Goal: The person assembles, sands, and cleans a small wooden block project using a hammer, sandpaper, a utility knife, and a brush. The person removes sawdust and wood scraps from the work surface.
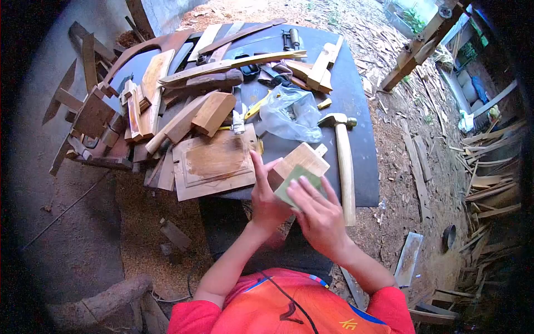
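My left hand (267, 200) grips a light wooden block (305, 160) at its left side, with the index finger stretched upward. A green sheet that looks like sandpaper (289, 188) lies against the near face of the block. My right hand (320, 214) holds this sheet, its fingers pressed over it; they are slightly blurred. Just right of the block, a hammer (346, 167) rests with its wooden handle towards me. To the left lies a flat wooden panel (214, 161) with a carved border.
A clear plastic bag (292, 114) sits on the dark table (364, 145) behind the block. Wooden pieces (214, 114) and tools are piled at the left and back. A wooden post (414, 55) stands beyond the table, and wood scraps (489, 189) cover the ground at right.
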Demonstrator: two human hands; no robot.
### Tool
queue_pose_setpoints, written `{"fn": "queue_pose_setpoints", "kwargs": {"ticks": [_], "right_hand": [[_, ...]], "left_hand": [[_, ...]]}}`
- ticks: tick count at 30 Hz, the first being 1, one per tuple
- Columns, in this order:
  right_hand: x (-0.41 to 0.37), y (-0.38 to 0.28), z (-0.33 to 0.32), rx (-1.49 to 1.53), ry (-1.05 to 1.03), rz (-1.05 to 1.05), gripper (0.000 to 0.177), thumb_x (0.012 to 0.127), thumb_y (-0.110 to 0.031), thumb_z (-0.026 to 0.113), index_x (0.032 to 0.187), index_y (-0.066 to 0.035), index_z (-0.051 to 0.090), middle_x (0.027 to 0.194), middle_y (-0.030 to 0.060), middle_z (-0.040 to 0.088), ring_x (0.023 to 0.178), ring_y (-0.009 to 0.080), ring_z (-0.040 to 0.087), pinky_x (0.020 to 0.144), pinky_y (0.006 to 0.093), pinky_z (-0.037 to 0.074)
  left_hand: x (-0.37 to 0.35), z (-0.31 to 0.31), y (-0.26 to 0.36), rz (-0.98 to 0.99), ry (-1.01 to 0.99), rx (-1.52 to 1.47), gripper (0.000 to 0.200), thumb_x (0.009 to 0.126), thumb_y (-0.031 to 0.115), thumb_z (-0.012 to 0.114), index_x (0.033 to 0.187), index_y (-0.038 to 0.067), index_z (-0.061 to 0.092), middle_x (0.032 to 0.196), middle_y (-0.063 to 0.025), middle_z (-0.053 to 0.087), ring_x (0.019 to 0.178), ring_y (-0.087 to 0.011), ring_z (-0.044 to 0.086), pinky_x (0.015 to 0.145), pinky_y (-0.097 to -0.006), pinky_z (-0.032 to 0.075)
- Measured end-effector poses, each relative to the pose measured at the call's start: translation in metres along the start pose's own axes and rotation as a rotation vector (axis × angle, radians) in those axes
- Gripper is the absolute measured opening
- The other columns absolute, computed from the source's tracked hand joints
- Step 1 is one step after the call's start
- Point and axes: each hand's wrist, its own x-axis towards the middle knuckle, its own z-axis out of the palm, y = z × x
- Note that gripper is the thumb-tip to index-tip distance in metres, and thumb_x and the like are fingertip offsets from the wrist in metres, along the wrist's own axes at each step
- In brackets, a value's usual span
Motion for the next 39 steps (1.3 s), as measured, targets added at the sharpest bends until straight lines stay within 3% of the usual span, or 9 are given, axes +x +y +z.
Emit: {"fn": "queue_pose_setpoints", "kwargs": {"ticks": [9, 13, 16, 20, 24, 27, 30, 34, 39], "right_hand": [[0.019, 0.013, 0.01, -0.034, 0.016, 0.017, 0.031, 0.103, -0.011, 0.07, 0.133, -0.004, 0.075, 0.137, 0.0157, 0.079, 0.135, 0.0342, 0.072, 0.13, 0.0613, 0.038], [0.04, 0.035, 0.006, -0.077, 0.058, 0.07, 0.033, 0.101, -0.012, 0.073, 0.133, -0.004, 0.075, 0.135, 0.0147, 0.08, 0.136, 0.0336, 0.072, 0.129, 0.063, 0.038], [0.025, 0.011, 0.015, 0.06, 0.004, -0.048, 0.03, 0.104, -0.011, 0.068, 0.134, -0.005, 0.074, 0.132, 0.0162, 0.08, 0.132, 0.0354, 0.074, 0.13, 0.0637, 0.035], [0.047, 0.034, 0.01, -0.264, 0.024, 0.022, 0.035, 0.1, -0.01, 0.071, 0.134, -0.005, 0.072, 0.135, 0.016, 0.078, 0.133, 0.0323, 0.073, 0.127, 0.0615, 0.04], [0.045, 0.02, 0.009, -0.047, 0.06, -0.118, 0.03, 0.095, -0.012, 0.072, 0.125, -0.006, 0.071, 0.122, 0.0129, 0.077, 0.124, 0.0308, 0.075, 0.119, 0.0588, 0.046], [0.052, 0.033, -0.002, -0.196, 0.026, 0.166, 0.034, 0.104, -0.009, 0.069, 0.138, -0.01, 0.074, 0.138, 0.017, 0.077, 0.135, 0.032, 0.072, 0.127, 0.0599, 0.04], [0.018, -0.001, 0.013, 0.036, -0.017, 0.007, 0.032, 0.108, -0.012, 0.068, 0.139, -0.007, 0.074, 0.139, 0.0151, 0.077, 0.136, 0.0328, 0.072, 0.127, 0.0593, 0.039], [0.022, 0.032, -0.007, -0.168, 0.115, 0.192, 0.032, 0.1, -0.013, 0.077, 0.131, -0.009, 0.077, 0.133, 0.0141, 0.08, 0.134, 0.0293, 0.074, 0.125, 0.0589, 0.044], [-0.001, 0.025, -0.009, -0.041, 0.065, 0.085, 0.036, 0.098, -0.007, 0.078, 0.134, -0.009, 0.076, 0.13, 0.0127, 0.081, 0.129, 0.0313, 0.076, 0.124, 0.06, 0.044]], "left_hand": [[-0.006, 0.001, -0.004, -0.152, -0.041, -0.068, 0.175, 0.064, 0.038, 0.11, 0.174, 0.0, -0.021, 0.148, -0.0234, 0.066, 0.126, -0.044, 0.072, 0.108, -0.0507, 0.059], [-0.006, -0.002, 0.001, -0.162, -0.058, -0.119, 0.18, 0.066, 0.034, 0.11, 0.17, -0.001, -0.033, 0.147, -0.0208, 0.065, 0.134, -0.0363, 0.066, 0.122, -0.0472, 0.048], [-0.007, 0.003, -0.017, -0.007, -0.084, 0.059, 0.181, 0.066, 0.032, 0.11, 0.169, 0.0, -0.035, 0.148, -0.0208, 0.065, 0.132, -0.037, 0.067, 0.119, -0.0473, 0.05], [0.0, -0.006, 0.003, -0.04, -0.051, -0.065, 0.17, 0.077, 0.033, 0.104, 0.167, -0.003, -0.035, 0.151, -0.0224, 0.063, 0.127, -0.042, 0.071, 0.107, -0.049, 0.059], [-0.004, -0.003, -0.004, -0.031, -0.051, -0.024, 0.172, 0.075, 0.035, 0.105, 0.168, -0.002, -0.035, 0.151, -0.0233, 0.063, 0.126, -0.0429, 0.071, 0.106, -0.049, 0.06], [-0.002, -0.005, 0.005, -0.061, -0.057, -0.02, 0.173, 0.073, 0.036, 0.106, 0.169, -0.002, -0.033, 0.151, -0.0227, 0.063, 0.127, -0.0432, 0.071, 0.108, -0.05, 0.059], [-0.006, 0.0, -0.018, 0.04, -0.114, 0.166, 0.175, 0.069, 0.035, 0.108, 0.17, -0.001, -0.03, 0.15, -0.0221, 0.064, 0.126, -0.0439, 0.071, 0.108, -0.0503, 0.059], [-0.002, -0.004, 0.006, -0.033, -0.04, -0.01, 0.168, 0.074, 0.036, 0.105, 0.172, -0.002, -0.026, 0.149, -0.0208, 0.066, 0.125, -0.0433, 0.073, 0.108, -0.0508, 0.059], [-0.004, -0.004, 0.002, -0.036, -0.052, 0.001, 0.169, 0.072, 0.034, 0.106, 0.173, -0.001, -0.024, 0.148, -0.0229, 0.066, 0.125, -0.0431, 0.072, 0.105, -0.0511, 0.061]]}}
